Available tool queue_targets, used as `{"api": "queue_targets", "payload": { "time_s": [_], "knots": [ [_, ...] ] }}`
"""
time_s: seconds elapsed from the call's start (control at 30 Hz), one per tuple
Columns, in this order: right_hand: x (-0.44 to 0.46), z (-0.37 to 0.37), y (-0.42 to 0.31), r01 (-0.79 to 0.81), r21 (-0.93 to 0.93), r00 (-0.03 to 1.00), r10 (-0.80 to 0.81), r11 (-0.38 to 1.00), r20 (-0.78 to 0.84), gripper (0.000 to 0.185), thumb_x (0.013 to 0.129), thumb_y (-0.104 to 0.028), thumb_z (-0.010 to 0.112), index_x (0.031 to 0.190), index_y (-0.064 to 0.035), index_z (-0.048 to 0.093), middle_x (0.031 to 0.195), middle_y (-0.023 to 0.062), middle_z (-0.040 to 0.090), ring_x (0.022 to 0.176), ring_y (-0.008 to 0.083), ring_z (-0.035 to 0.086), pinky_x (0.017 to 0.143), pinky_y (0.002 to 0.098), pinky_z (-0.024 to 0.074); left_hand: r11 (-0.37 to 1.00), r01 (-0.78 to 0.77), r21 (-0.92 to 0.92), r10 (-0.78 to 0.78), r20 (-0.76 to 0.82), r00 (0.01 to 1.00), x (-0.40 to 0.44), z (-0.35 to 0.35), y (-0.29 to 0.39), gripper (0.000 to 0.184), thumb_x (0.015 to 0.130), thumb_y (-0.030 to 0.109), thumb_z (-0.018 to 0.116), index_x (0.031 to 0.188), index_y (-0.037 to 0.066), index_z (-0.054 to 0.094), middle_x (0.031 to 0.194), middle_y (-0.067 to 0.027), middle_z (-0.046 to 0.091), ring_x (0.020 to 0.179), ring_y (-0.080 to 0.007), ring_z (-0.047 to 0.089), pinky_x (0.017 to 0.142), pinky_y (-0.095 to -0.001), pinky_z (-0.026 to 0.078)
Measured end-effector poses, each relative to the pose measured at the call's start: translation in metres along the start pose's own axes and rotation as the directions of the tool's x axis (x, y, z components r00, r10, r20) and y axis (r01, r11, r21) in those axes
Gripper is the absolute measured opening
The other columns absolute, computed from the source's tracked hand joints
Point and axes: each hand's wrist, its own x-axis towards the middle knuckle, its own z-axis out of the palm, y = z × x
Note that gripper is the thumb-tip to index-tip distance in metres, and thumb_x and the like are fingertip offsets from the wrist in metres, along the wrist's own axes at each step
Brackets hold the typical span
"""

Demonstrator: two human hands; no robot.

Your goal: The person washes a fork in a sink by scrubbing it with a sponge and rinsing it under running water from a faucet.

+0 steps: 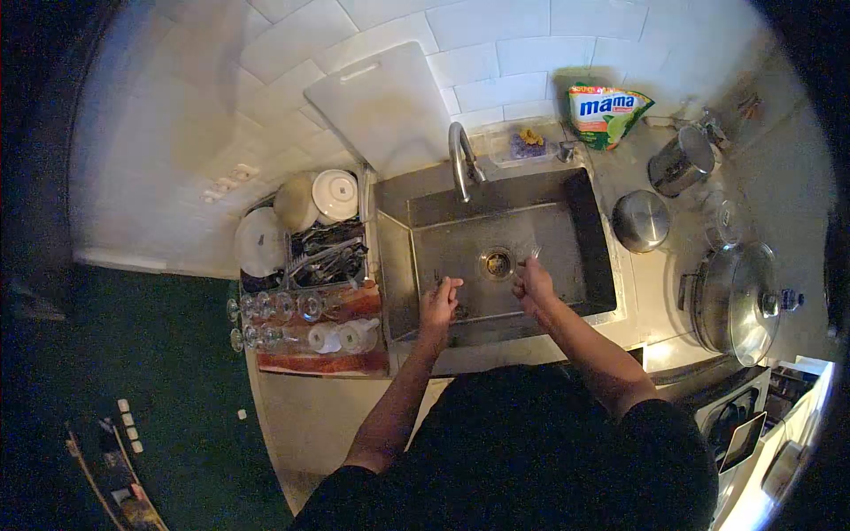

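Both my hands are over the grey sink point(513, 314). My left hand point(437, 305) is closed near the sink's front left part, fingers curled and thumb toward the right. Whether anything is inside it I cannot tell. My right hand point(533, 285) is closed just right of the drain point(497, 264). A small, pale, shiny tip shows above its fingers, too small and blurred to name. Behind my hands, the curved metal faucet point(459, 159) arches over the sink; I cannot make out any running water.
Left of the sink are a rack with plates point(336, 195) and cutlery point(328, 257), then upturned glasses point(283, 306) and white cups point(357, 336). A soap pouch point(607, 115), metal pots point(641, 221) and a large lidded pan point(737, 303) stand at right. A cutting board point(381, 106) leans behind.
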Motion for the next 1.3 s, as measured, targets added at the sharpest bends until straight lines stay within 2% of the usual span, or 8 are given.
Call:
{"api": "queue_targets", "payload": {
  "time_s": [0.2, 0.4, 0.57, 0.67, 0.83, 0.93, 1.07, 1.3],
  "knots": [
    [0.003, 0.014, 0.001, -0.019, -0.199, 1.0, 0.015, 0.98, -0.019, 0.03, 0.11, -0.038, 0.045, 0.111, -0.0096, 0.056, 0.074, -0.0007, 0.048, 0.056, 0.0131, 0.044, 0.048, 0.0302, 0.035, 1.0, -0.01, -0.011, 0.01, 0.016, 1.0, 0.005, 0.0, -0.006, 0.044, 0.109, 0.044, 0.051, 0.112, 0.006, 0.072, 0.077, 0.0072, 0.042, 0.06, -0.0063, 0.037, 0.052, -0.0257, 0.031],
    [0.076, 0.009, 0.027, 0.477, -0.447, 0.876, -0.452, 0.757, 0.169, 0.034, 0.11, -0.037, 0.05, 0.121, -0.0091, 0.065, 0.081, 0.0025, 0.059, 0.064, 0.012, 0.054, 0.054, 0.0305, 0.0424, 0.994, -0.11, -0.009, 0.111, 0.027, 0.993, 0.017, 0.015, 0.005, 0.055, 0.109, 0.055, 0.041, 0.111, 0.009, 0.071, 0.077, 0.0042, 0.046, 0.057, -0.0078, 0.037, 0.057, -0.026, 0.037],
    [0.012, 0.062, -0.015, 0.452, -0.506, 0.879, -0.271, 0.734, 0.393, 0.026, 0.106, -0.033, 0.061, 0.122, -0.0126, 0.067, 0.086, 0.0015, 0.061, 0.07, 0.0098, 0.055, 0.058, 0.027, 0.0448, 0.99, -0.07, 0.12, 0.064, 0.055, 0.996, 0.049, 0.029, 0.018, 0.056, 0.111, 0.054, 0.034, 0.108, 0.007, 0.064, 0.092, -0.0057, 0.057, 0.076, -0.0142, 0.054, 0.069, -0.0335, 0.045],
    [0.023, 0.063, 0.004, 0.576, -0.451, 0.809, -0.395, 0.682, 0.436, 0.027, 0.103, -0.031, 0.067, 0.123, -0.0135, 0.068, 0.088, -0.0003, 0.062, 0.073, 0.009, 0.057, 0.06, 0.025, 0.0457, 0.795, -0.42, 0.437, 0.495, -0.068, 0.866, 0.056, 0.053, 0.015, 0.052, 0.112, 0.048, 0.035, 0.107, 0.004, 0.062, 0.1, -0.0095, 0.061, 0.09, -0.0185, 0.06, 0.078, -0.0383, 0.049],
    [-0.026, 0.078, -0.01, 0.599, -0.497, 0.801, -0.48, 0.628, 0.359, 0.022, 0.1, -0.022, 0.071, 0.117, -0.0083, 0.071, 0.092, -0.001, 0.066, 0.084, 0.0087, 0.061, 0.064, 0.0249, 0.0487, 0.717, -0.571, 0.4, 0.636, -0.043, 0.77, 0.046, 0.066, 0.021, 0.031, 0.109, 0.02, 0.048, 0.13, 0.003, 0.064, 0.116, -0.0115, 0.071, 0.104, -0.0225, 0.064, 0.095, -0.0393, 0.05],
    [-0.03, 0.075, -0.012, 0.581, -0.493, 0.814, -0.45, 0.648, 0.368, 0.019, 0.098, -0.016, 0.073, 0.113, -0.0046, 0.07, 0.096, 0.0009, 0.07, 0.089, 0.01, 0.063, 0.073, 0.0267, 0.0516, 0.863, -0.49, 0.123, 0.488, 0.047, 0.872, 0.061, 0.057, -0.009, 0.034, 0.108, 0.023, 0.055, 0.133, 0.002, 0.066, 0.118, -0.0113, 0.074, 0.103, -0.0163, 0.066, 0.09, -0.034, 0.052],
    [-0.022, 0.054, -0.001, 0.587, -0.359, 0.802, -0.459, 0.726, 0.382, 0.017, 0.095, -0.011, 0.075, 0.109, -0.0021, 0.07, 0.099, 0.0029, 0.072, 0.088, 0.0127, 0.066, 0.08, 0.0293, 0.0537, 0.803, -0.5, 0.323, 0.543, -0.052, 0.838, 0.043, 0.046, -0.003, 0.027, 0.095, 0.029, 0.076, 0.106, 0.004, 0.078, 0.083, -0.0154, 0.073, 0.074, -0.0172, 0.069, 0.069, -0.0346, 0.054],
    [-0.034, 0.038, -0.004, 0.435, -0.45, 0.878, -0.255, 0.78, 0.406, 0.022, 0.094, -0.014, 0.077, 0.113, -0.0019, 0.074, 0.106, 0.0049, 0.074, 0.094, 0.015, 0.068, 0.087, 0.0309, 0.0543, 0.775, -0.486, 0.404, 0.46, 0.167, 0.872, 0.007, 0.019, 0.021, 0.025, 0.086, 0.026, 0.083, 0.103, 0.008, 0.08, 0.084, -0.0124, 0.076, 0.072, -0.016, 0.07, 0.068, -0.034, 0.054]
  ]
}}
